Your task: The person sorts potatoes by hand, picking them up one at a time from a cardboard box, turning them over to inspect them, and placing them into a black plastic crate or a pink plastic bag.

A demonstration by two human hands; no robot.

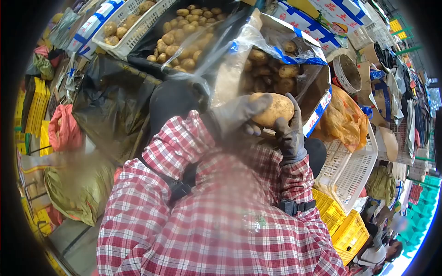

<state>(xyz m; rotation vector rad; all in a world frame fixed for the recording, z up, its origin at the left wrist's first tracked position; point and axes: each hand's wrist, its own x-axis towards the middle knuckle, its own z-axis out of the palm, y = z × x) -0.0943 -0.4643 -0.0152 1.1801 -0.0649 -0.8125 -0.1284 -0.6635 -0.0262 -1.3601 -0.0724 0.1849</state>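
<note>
A large potato (275, 110) is held level between my two gloved hands, above the near edge of an open carton. My left hand (237, 115), in a grey glove, has its fingers closed on the potato's left end. Around the right end, the fingers and thumb of my right hand (291, 133) are wrapped, also in a grey glove. Just beyond my hands, the cardboard carton (317, 103) holds several potatoes (271, 71) under clear plastic. To its left, a black-lined container holds many smaller potatoes (184, 39).
A white crate (138, 43) with several potatoes stands at the far left. Black plastic sheeting (110, 101) lies nearer on the left. On the right are a round bucket (347, 73), an orange plastic bag (343, 119), a white crate (343, 168) and yellow crates (350, 234). Another person (377, 255) is at lower right.
</note>
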